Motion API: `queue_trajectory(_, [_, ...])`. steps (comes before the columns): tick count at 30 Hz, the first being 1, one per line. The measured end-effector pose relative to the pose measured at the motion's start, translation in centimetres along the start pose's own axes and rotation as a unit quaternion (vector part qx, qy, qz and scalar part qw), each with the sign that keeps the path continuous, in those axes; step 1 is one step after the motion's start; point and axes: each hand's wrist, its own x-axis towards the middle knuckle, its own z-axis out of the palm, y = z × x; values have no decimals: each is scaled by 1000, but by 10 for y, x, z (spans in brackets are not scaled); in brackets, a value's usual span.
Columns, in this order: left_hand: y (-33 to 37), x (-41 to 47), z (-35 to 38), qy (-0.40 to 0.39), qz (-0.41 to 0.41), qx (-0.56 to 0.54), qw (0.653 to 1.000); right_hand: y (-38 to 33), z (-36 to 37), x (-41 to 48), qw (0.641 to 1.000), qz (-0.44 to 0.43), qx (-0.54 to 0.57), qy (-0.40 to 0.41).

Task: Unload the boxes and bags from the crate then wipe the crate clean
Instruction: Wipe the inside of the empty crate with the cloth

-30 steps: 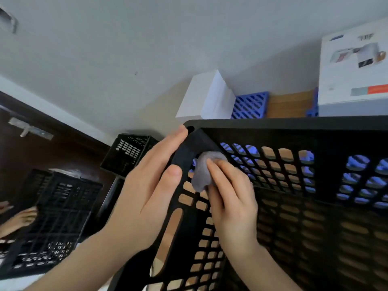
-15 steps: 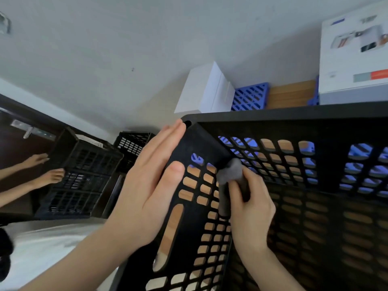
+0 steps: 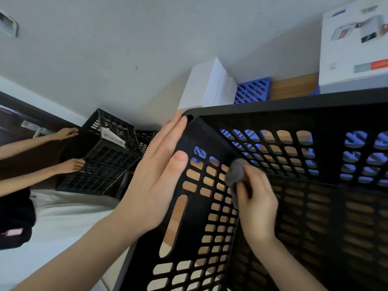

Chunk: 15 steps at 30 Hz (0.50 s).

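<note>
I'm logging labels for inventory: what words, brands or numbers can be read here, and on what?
Nothing reads clearly.
Print on the large white box: too small and blurred to read.
Marks on the white label of the far black crate: too blurred to read.
On the near black crate: no text visible.

Soft, even daylight on the wall [image 3: 105, 49]; crate [image 3: 315, 227] interior dim; wide-angle bending at edges; right hand [image 3: 257, 203] slightly blurred.

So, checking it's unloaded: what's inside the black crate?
Only the right hand gripping a grey cloth in a corner of the black crate. No boxes or bags visible; the hand covers some wall.
</note>
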Motion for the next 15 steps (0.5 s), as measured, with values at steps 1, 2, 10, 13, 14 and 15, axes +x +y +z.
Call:
queue_trajectory(1, [1,0,0,-4,1,4,1000,7,-1,-3,998,54,-7,-14])
queue_trajectory(2, [2,0,0,-8,3,9,1000,10,-2,-3,995,93,-8,-18])
queue_trajectory(10, [0,1,1,-7,18,1,1000,-77,-6,16,991,-31,124,45])
queue_trajectory(13, [-1,3,2,0,13,-17,1000,-98,-6,27,979,-141,140,46])
queue_trajectory(14, [-1,3,2,3,14,-21,1000,-94,-6,28,975,-171,137,40])
queue_trajectory(15, [-1,2,2,5,18,-21,1000,-84,-5,28,972,-196,128,32])
